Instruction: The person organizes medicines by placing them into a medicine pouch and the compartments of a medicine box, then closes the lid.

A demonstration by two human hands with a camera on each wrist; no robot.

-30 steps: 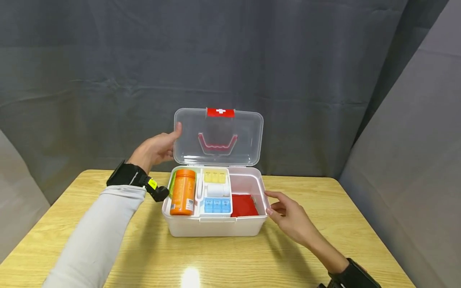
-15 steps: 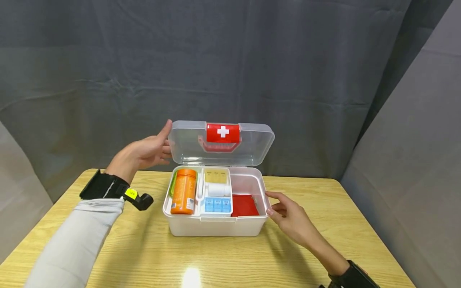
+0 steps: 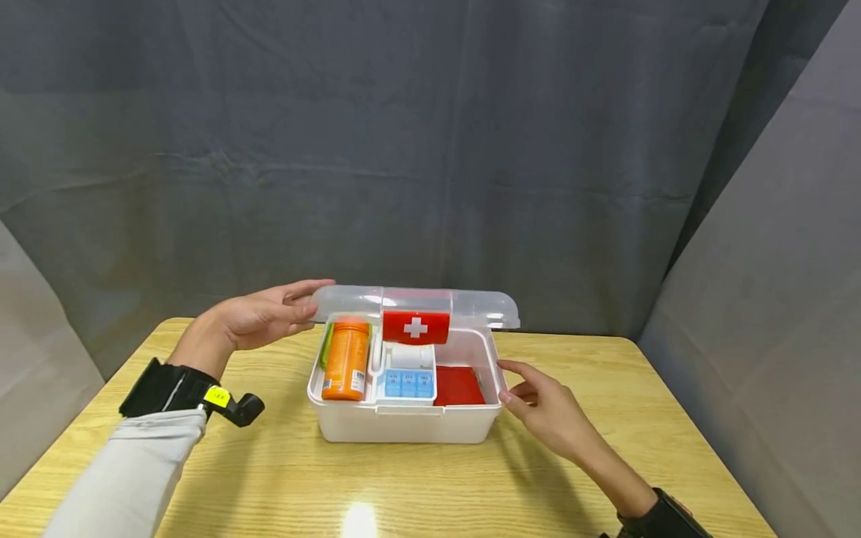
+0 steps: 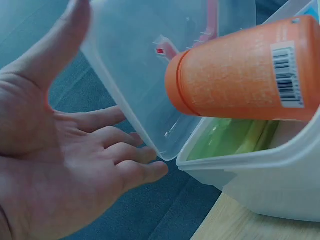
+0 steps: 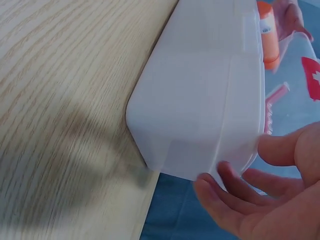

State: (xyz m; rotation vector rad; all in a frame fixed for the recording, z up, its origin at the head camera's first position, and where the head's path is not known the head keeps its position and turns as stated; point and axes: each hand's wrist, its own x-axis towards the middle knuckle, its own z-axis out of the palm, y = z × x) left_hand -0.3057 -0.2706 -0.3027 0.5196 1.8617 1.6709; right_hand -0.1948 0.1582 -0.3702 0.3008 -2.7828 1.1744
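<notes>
A white first-aid box [image 3: 413,426] stands on the table, its hinged clear lid [image 3: 474,302] tilted forward over the back part. On the lid's front is a red latch [image 3: 415,327] with a white cross. My left hand [image 3: 258,317] touches the lid's left end, thumb at its edge and fingers extended. Relaxed fingers of my right hand [image 3: 548,411] rest against the box's right side, the thumb near the rim. Inside lie an orange bottle [image 3: 346,362], a blue pill organizer [image 3: 409,383], a white roll [image 3: 409,356] and a flat red item [image 3: 459,385]. The lid hides the rear contents.
The box sits near the back of a light wooden table [image 3: 282,478]. A dark grey cloth [image 3: 403,149] hangs behind it, and a paler panel [image 3: 760,299] rises at the right. Green packaging [image 4: 225,137] shows under the bottle in the left wrist view.
The lid has swung from upright forward and down, my left hand moving down along with it. My right hand has stayed at the box's right side.
</notes>
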